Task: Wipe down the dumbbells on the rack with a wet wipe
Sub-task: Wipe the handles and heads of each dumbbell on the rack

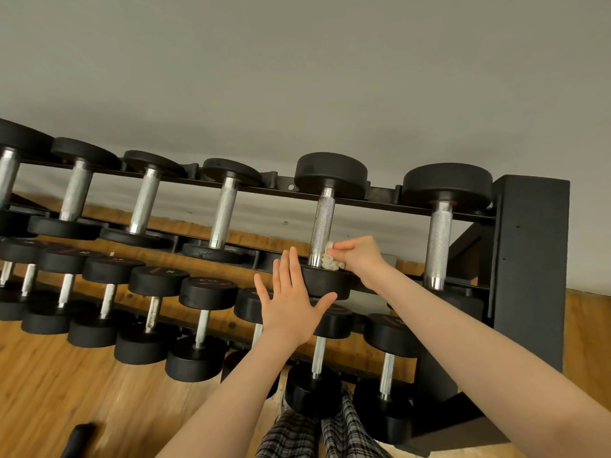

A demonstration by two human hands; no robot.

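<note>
A black dumbbell rack (529,259) holds two rows of black dumbbells with knurled silver handles. My right hand (358,256) is shut on a crumpled white wet wipe (330,259) and presses it against the lower end of the handle of the second dumbbell from the right (323,223) on the top row. My left hand (291,302) is open with fingers spread flat against the near head of that same dumbbell (327,282).
Other top-row dumbbells (441,239) (224,216) sit to either side. The lower row (205,312) runs below my arms. A grey wall is behind the rack and a wooden floor (66,375) lies at left. Plaid trousers (317,434) show at the bottom.
</note>
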